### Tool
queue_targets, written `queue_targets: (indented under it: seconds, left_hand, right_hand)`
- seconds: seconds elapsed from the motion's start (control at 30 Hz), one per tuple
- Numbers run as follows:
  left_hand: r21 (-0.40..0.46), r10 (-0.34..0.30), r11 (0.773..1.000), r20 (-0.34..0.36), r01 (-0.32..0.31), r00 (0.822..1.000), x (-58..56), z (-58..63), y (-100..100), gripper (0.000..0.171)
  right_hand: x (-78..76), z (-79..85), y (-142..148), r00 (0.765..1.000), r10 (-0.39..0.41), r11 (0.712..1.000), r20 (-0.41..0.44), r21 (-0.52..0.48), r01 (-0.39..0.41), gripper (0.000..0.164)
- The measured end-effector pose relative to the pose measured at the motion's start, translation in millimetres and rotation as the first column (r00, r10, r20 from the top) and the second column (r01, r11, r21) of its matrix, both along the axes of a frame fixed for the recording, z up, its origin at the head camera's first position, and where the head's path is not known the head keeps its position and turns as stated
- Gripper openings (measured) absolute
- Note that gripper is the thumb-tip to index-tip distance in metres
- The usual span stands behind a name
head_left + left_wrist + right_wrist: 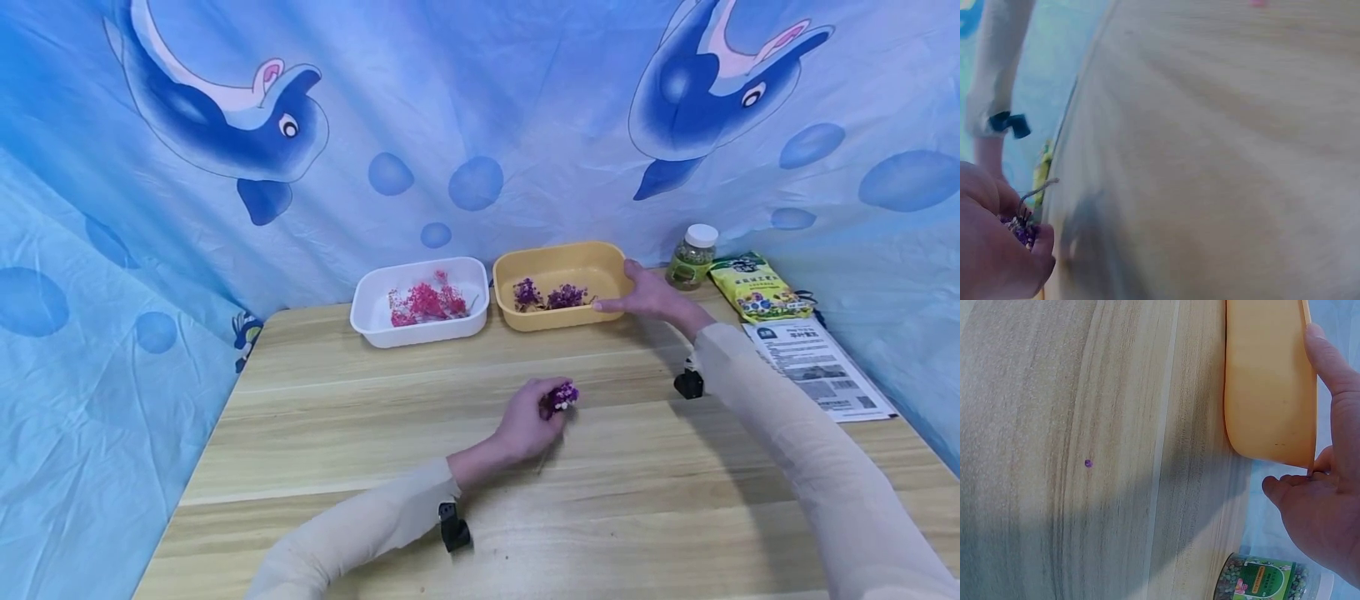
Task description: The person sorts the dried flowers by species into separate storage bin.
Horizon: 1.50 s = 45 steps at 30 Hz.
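My left hand [531,421] grips a small bunch of purple dried flowers [564,395] over the middle of the table. In the left wrist view, thin stems [1040,187] stick out of the grasp and the purple blooms [1022,232] show between the fingers. My right hand [651,293] holds the right end of a yellow plastic tray [558,255], thumb and fingers on its rim. Two clumps of purple dried flowers [567,297] lie inside that tray. To its left, a white tray [420,335] contains pink dried flowers [427,300].
Right of the yellow tray stands a white-lidded jar [692,258]. Beside it are a yellow-green packet [759,287] and a white printed packet [821,367]. A tiny purple bit [1088,463] lies on the wooden table [360,417]. A blue dolphin-print curtain [480,108] hangs behind.
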<state>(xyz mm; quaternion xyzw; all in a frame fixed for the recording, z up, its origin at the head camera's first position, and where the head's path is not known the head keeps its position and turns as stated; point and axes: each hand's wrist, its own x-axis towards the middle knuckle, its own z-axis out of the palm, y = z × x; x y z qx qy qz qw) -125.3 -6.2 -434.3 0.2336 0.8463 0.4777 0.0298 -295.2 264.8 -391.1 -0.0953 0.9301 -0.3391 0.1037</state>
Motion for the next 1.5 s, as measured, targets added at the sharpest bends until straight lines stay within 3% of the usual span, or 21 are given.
queue_targets:
  seconds: [0.07,0.17,0.53,0.8,1.03,1.27,1.5]
  left_hand:
    - [0.057,-0.012,0.998,0.112,0.006,0.994,-6.7,5.9,0,0.052]
    - [0.126,-0.015,0.992,0.25,-0.017,0.968,-17.3,14.8,-2,0.056]
    - [0.204,-0.116,0.978,0.369,0.041,0.922,-51.5,39.8,-14,0.063]
    - [0.186,-0.117,0.981,0.342,0.055,0.932,-72.1,54.0,-9,0.062]
    - [0.137,-0.09,0.989,0.301,0.05,0.949,-95.7,67.2,-2,0.065]
    - [0.176,-0.08,0.984,0.301,0.027,0.95,-125.6,79.9,8,0.062]
    - [0.042,0.014,0.999,0.271,-0.026,0.963,-163.3,100.8,7,0.065]
  right_hand:
    - [0.2,-0.2,0,1.0,-0.002,1.0,-0.003,0.0,0.002,0.126]
    - [0.6,-0.4,0,1.0,-0.001,1.0,-0.004,0.002,0.001,0.128]
    - [-0.9,-1.4,1,1.0,0.004,1.0,-0.004,0.028,-0.004,0.13]
    - [1.4,1.6,0,1.0,0.003,0.999,-0.005,0.044,-0.003,0.125]
    - [0.1,0.6,0,1.0,-0.005,1.0,0.012,0.022,0.005,0.13]
    - [0.6,-2.3,4,1.0,-0.004,1.0,-0.016,0.016,0.004,0.13]
    - [0.6,-2.6,2,1.0,-0.002,1.0,-0.02,0.003,0.002,0.13]
